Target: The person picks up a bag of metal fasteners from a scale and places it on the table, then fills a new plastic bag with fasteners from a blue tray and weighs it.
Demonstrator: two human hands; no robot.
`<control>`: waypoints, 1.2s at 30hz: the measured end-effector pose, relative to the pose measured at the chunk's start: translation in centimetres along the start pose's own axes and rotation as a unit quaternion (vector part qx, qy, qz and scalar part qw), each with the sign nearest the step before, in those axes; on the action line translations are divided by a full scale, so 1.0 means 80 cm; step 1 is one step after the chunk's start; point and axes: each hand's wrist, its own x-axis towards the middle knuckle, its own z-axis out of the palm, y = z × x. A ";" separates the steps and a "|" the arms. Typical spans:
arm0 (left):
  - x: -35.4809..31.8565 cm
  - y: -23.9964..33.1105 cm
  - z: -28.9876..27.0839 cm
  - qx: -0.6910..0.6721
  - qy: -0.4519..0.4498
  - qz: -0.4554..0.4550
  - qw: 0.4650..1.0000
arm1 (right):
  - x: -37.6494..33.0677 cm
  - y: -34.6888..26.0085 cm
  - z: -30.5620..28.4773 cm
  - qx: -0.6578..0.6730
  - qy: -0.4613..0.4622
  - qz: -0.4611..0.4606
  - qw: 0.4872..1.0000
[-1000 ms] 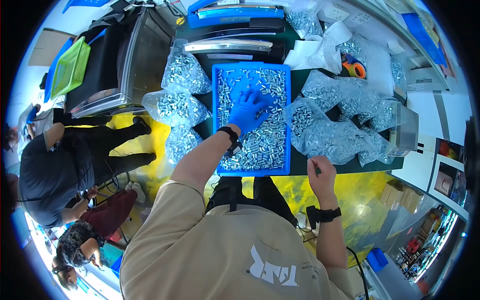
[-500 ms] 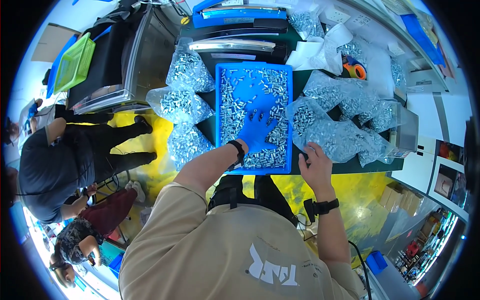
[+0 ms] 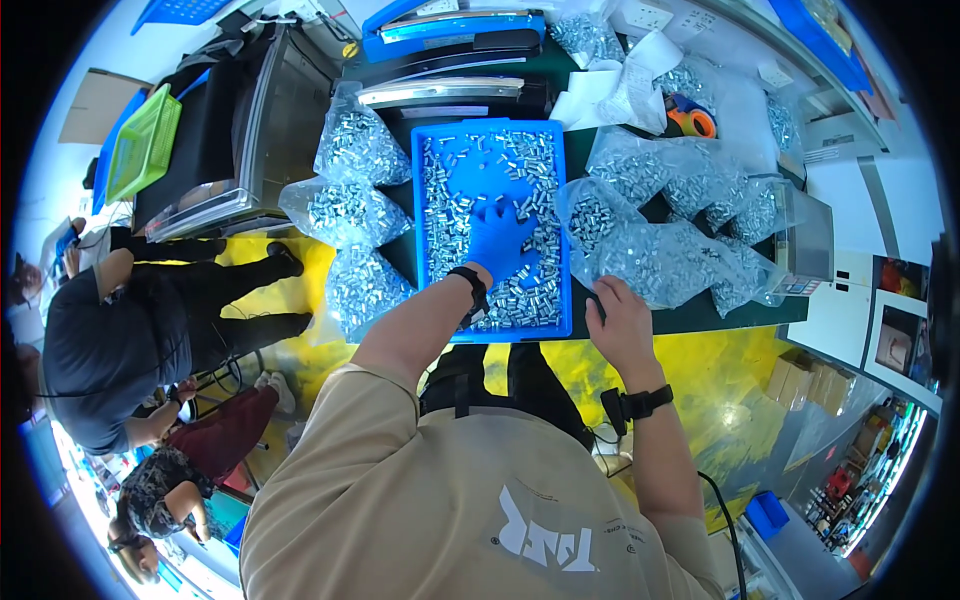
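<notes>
My left hand (image 3: 499,243), in a blue glove, reaches into a blue tray (image 3: 565,300) of small silvery metal sleeves (image 3: 520,300). Its palm faces down on the pieces, with the thumb apart from slightly bent fingers. No piece shows in its grip, though the underside is hidden. Bare, my right hand (image 3: 624,325) rests by the front edge of the table, its thumb away from the fingers. Its fingertips lie close to a clear bag (image 3: 650,265) filled with similar pieces; whether they touch it is unclear.
More filled clear bags (image 3: 362,215) stand left of the tray. An orange tape roll (image 3: 697,123) and crumpled white paper (image 3: 625,95) lie at the back right. Long dark machines (image 3: 440,92) sit behind the tray. Two people (image 3: 110,350) are off to the left.
My left hand's spread fingers have drawn in and bent a little among the metal sleeves. My right hand stays near the table edge. The whole view has shifted slightly.
</notes>
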 end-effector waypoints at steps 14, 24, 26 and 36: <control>0.044 -0.048 -0.013 -0.443 -0.049 -0.208 0.871 | 0.008 0.003 0.013 0.074 0.011 -0.014 0.997; -0.002 -0.010 -0.132 -0.728 -0.105 -0.300 0.607 | 0.010 0.014 0.030 0.077 0.052 -0.077 0.993; 0.003 0.011 -0.156 -0.782 -0.163 -0.238 0.553 | 0.011 0.016 0.029 0.077 0.055 -0.082 0.992; 0.072 0.118 -0.113 -0.527 -0.088 -0.072 0.843 | 0.019 0.010 0.021 0.076 0.038 -0.089 0.992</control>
